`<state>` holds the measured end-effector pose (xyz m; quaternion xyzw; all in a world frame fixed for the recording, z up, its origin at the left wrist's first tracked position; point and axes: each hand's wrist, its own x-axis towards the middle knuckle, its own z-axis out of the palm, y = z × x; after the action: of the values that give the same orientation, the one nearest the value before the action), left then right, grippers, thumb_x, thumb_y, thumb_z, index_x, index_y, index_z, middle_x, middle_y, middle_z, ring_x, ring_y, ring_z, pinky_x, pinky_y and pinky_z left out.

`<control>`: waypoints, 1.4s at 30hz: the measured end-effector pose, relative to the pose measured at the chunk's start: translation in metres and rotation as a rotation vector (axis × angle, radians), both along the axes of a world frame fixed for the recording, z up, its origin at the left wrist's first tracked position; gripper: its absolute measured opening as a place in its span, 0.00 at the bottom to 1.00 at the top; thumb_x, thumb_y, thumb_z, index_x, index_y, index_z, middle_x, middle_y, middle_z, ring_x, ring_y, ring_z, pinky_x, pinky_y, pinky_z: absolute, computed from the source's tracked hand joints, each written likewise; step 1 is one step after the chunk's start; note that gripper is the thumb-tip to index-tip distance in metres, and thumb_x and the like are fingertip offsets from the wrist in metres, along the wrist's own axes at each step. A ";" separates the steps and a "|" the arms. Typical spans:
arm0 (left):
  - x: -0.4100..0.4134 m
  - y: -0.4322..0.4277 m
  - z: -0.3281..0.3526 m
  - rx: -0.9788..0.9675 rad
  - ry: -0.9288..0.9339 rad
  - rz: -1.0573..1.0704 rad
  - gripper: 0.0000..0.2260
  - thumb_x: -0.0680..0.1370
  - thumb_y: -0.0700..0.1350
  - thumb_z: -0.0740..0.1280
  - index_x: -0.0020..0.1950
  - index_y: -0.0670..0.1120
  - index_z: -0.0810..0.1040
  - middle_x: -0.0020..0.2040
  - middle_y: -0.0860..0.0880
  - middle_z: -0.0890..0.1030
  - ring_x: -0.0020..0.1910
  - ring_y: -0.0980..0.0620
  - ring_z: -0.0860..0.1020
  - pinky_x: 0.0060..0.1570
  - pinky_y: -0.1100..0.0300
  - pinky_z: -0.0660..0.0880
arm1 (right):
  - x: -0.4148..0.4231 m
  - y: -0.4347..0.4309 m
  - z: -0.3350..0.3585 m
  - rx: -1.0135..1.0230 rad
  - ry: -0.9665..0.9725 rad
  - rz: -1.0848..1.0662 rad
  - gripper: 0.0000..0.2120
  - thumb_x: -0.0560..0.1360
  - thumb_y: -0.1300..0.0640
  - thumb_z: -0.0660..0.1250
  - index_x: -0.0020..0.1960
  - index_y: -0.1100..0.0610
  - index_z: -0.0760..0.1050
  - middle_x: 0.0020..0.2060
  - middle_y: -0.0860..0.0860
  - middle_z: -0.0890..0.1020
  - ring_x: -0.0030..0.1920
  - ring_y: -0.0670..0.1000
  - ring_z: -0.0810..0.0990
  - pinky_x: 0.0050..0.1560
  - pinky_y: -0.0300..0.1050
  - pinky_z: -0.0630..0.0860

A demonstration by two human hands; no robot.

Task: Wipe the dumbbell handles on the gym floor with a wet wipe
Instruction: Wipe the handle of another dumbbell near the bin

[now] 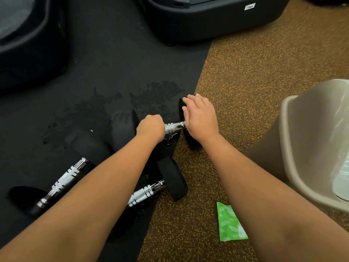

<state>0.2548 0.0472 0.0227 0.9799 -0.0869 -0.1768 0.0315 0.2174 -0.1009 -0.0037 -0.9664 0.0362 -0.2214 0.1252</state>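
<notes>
Fingers of the left hand (150,127) are curled tightly together into a fist around the far dumbbell handle (174,127), knuckles up; whether a wipe lies inside the fist cannot be told. A short knurled, ringed chrome stretch of the handle shows between the two hands. Fingers of the right hand (201,116) lie close together and nearly straight, draped over the top of the right weight head (191,140), palm down, the thumb beside the handle's end. The left weight head (122,129) stands just left of the fist. This dumbbell straddles the edge where the black rubber mat (113,63) meets the brown speckled floor (255,63).

Both bare forearms reach in from the bottom edge. Under the left forearm lies a second dumbbell (145,193), its black head (172,178) at the mat's edge. A third dumbbell (64,180) lies further left on the mat, roughly parallel to it. Dark damp-looking patches (151,95) mark the mat beyond the hands.

A green wet-wipe pack (229,223) lies flat on the speckled floor, between the forearms. At right stands a grey waste bin (294,148) with a clear liner (338,120). Dark equipment bases (207,21) line the top edge.
</notes>
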 end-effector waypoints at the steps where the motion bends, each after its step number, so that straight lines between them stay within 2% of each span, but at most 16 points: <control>1: -0.003 0.002 -0.001 0.015 -0.038 -0.031 0.11 0.74 0.38 0.65 0.55 0.40 0.77 0.54 0.40 0.78 0.52 0.40 0.78 0.46 0.50 0.75 | 0.001 0.000 0.000 0.002 -0.003 0.002 0.19 0.79 0.50 0.53 0.63 0.57 0.75 0.59 0.53 0.78 0.63 0.56 0.73 0.63 0.51 0.69; 5: -0.015 0.009 -0.003 0.125 -0.172 -0.190 0.12 0.74 0.36 0.65 0.57 0.40 0.76 0.54 0.41 0.77 0.54 0.41 0.76 0.46 0.52 0.74 | 0.001 -0.001 -0.001 -0.013 -0.024 0.005 0.19 0.79 0.51 0.54 0.62 0.57 0.76 0.58 0.53 0.79 0.61 0.57 0.74 0.63 0.50 0.69; 12: -0.021 0.009 0.009 0.243 -0.216 -0.310 0.11 0.74 0.34 0.64 0.54 0.41 0.77 0.50 0.42 0.80 0.49 0.41 0.79 0.38 0.54 0.69 | 0.000 -0.001 0.002 -0.011 -0.009 0.017 0.20 0.79 0.50 0.53 0.62 0.58 0.76 0.59 0.54 0.79 0.62 0.57 0.74 0.63 0.51 0.69; 16: -0.022 0.007 0.010 0.177 -0.220 -0.336 0.11 0.74 0.34 0.64 0.56 0.40 0.76 0.53 0.41 0.77 0.51 0.40 0.78 0.41 0.52 0.73 | -0.001 0.001 0.003 -0.008 -0.008 0.014 0.21 0.79 0.50 0.52 0.62 0.58 0.76 0.59 0.54 0.79 0.62 0.58 0.73 0.63 0.51 0.69; 21: -0.020 -0.001 0.000 0.109 -0.246 -0.488 0.15 0.75 0.37 0.67 0.62 0.41 0.73 0.57 0.42 0.71 0.54 0.43 0.74 0.44 0.51 0.75 | 0.001 0.000 0.001 -0.010 0.006 0.015 0.20 0.79 0.50 0.53 0.62 0.58 0.76 0.59 0.54 0.79 0.62 0.57 0.73 0.64 0.51 0.69; 23: -0.020 0.001 -0.001 0.124 -0.251 -0.486 0.13 0.76 0.40 0.67 0.60 0.42 0.75 0.57 0.43 0.70 0.56 0.44 0.71 0.43 0.52 0.74 | 0.000 0.000 0.002 -0.003 0.005 0.017 0.20 0.79 0.50 0.53 0.62 0.58 0.76 0.59 0.54 0.79 0.62 0.57 0.73 0.63 0.51 0.69; 26: -0.021 0.007 0.000 0.183 -0.276 -0.464 0.10 0.76 0.42 0.65 0.57 0.44 0.78 0.55 0.46 0.72 0.58 0.46 0.70 0.47 0.54 0.72 | -0.001 0.000 0.003 -0.007 -0.006 0.018 0.20 0.78 0.50 0.53 0.62 0.58 0.76 0.58 0.55 0.79 0.61 0.57 0.74 0.63 0.51 0.69; 30: -0.024 0.011 0.003 0.189 -0.199 -0.407 0.11 0.76 0.38 0.65 0.58 0.40 0.76 0.56 0.43 0.74 0.57 0.44 0.71 0.49 0.54 0.74 | 0.000 0.000 0.004 -0.008 -0.016 0.020 0.20 0.78 0.51 0.54 0.61 0.59 0.76 0.58 0.55 0.79 0.61 0.58 0.74 0.63 0.52 0.70; 34: -0.022 0.014 0.007 0.229 -0.204 -0.353 0.12 0.75 0.34 0.65 0.58 0.38 0.75 0.56 0.41 0.75 0.56 0.42 0.74 0.50 0.52 0.76 | 0.002 -0.001 0.001 0.006 -0.016 0.028 0.20 0.78 0.51 0.54 0.61 0.59 0.76 0.58 0.55 0.79 0.61 0.58 0.75 0.64 0.52 0.70; 38: -0.024 0.010 0.006 0.225 -0.186 -0.329 0.15 0.76 0.35 0.62 0.62 0.37 0.72 0.56 0.39 0.76 0.54 0.40 0.77 0.49 0.51 0.75 | 0.001 -0.001 0.001 -0.004 -0.028 0.034 0.19 0.78 0.51 0.55 0.61 0.59 0.76 0.57 0.54 0.79 0.60 0.58 0.75 0.63 0.51 0.69; 42: -0.020 0.000 0.003 0.177 -0.196 -0.386 0.19 0.78 0.42 0.62 0.69 0.40 0.68 0.56 0.41 0.76 0.52 0.41 0.78 0.47 0.51 0.75 | -0.001 0.000 0.001 -0.016 -0.049 0.026 0.17 0.78 0.53 0.58 0.60 0.59 0.77 0.57 0.55 0.80 0.60 0.58 0.75 0.63 0.51 0.69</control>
<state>0.2348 0.0471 0.0262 0.9566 -0.2594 -0.0904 -0.0975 0.2169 -0.1007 -0.0025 -0.9621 0.0190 -0.2437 0.1211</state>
